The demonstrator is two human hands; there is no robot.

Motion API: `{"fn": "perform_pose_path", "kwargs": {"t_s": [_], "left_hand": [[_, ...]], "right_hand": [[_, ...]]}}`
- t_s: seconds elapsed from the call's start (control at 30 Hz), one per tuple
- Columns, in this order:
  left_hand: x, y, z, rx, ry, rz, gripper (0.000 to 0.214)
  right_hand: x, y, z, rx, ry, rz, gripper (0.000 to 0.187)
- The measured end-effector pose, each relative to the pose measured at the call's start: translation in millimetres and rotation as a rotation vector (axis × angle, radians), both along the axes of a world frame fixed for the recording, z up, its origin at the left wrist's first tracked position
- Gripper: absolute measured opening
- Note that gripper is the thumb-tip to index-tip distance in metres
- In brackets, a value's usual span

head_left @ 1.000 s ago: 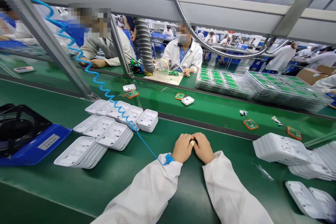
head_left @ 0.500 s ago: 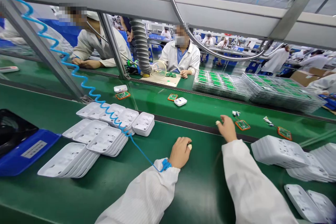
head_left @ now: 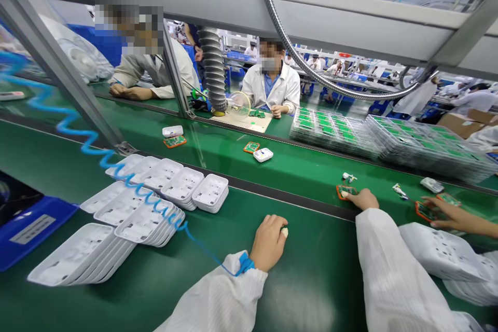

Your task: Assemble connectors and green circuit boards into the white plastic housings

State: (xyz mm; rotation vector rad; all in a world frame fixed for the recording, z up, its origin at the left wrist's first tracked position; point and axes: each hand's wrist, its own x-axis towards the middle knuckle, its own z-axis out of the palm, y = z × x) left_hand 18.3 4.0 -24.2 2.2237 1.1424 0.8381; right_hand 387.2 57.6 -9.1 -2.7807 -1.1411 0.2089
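Note:
My right hand (head_left: 365,199) reaches onto the far green strip and grips a green circuit board (head_left: 346,192) with an orange rim; its thumb wears a pale finger cot and lies over the board. A small white connector piece (head_left: 349,178) lies just beyond that board. Resting on the near green bench (head_left: 307,264), my left hand (head_left: 269,241) is loosely curled, thumb apart from the fingers, with nothing visible in it. A blue wrist strap (head_left: 245,263) with a coiled cord circles the left wrist.
Stacked white plastic housings (head_left: 155,212) stand left, more housings (head_left: 443,251) right. Another person's hand (head_left: 455,215) touches a second orange-rimmed board (head_left: 425,211). Clear trays of green boards (head_left: 428,140) stand beyond. A metal beam (head_left: 218,2) and a flexible metal hose (head_left: 322,78) cross overhead.
My right hand has moved right and closed on the circuit board, which has shifted left of its former place beside the connector. Another person's hand has entered at right. My left hand stays put.

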Motion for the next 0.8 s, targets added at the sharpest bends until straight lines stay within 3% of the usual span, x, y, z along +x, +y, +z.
{"fn": "perform_pose_path", "kwargs": {"t_s": [0.17,0.27,0.43,0.53,0.6,0.7,0.8], "left_hand": [[-0.7,0.5,0.5,-0.006,0.003,0.001,0.018],[-1.7,-0.1,0.6,-0.005,0.002,0.008,0.018],[-1.9,-0.7,-0.7,-0.001,-0.017,0.008,0.017],[-1.2,-0.7,-2.2,-0.006,-0.028,0.008,0.017],[-1.0,-1.5,-2.1,-0.016,-0.043,0.013,0.017],[-1.2,-6.7,3.2,-0.045,-0.114,0.028,0.017],[-2.2,-19.0,15.4,-0.043,-0.257,0.018,0.019]], "right_hand": [[-31.2,13.3,5.8,0.0,0.135,0.164,0.058],[-58.6,3.8,16.5,0.052,0.215,0.274,0.055],[-126.0,-66.3,21.7,0.175,0.453,0.588,0.045],[-165.8,-119.3,8.6,0.146,0.351,0.606,0.049],[-184.1,-143.3,-0.8,0.276,0.327,0.637,0.062],[-199.0,-155.1,-7.0,0.521,0.533,0.658,0.055],[-205.7,-148.3,-3.7,0.657,0.854,0.676,0.044]]}}
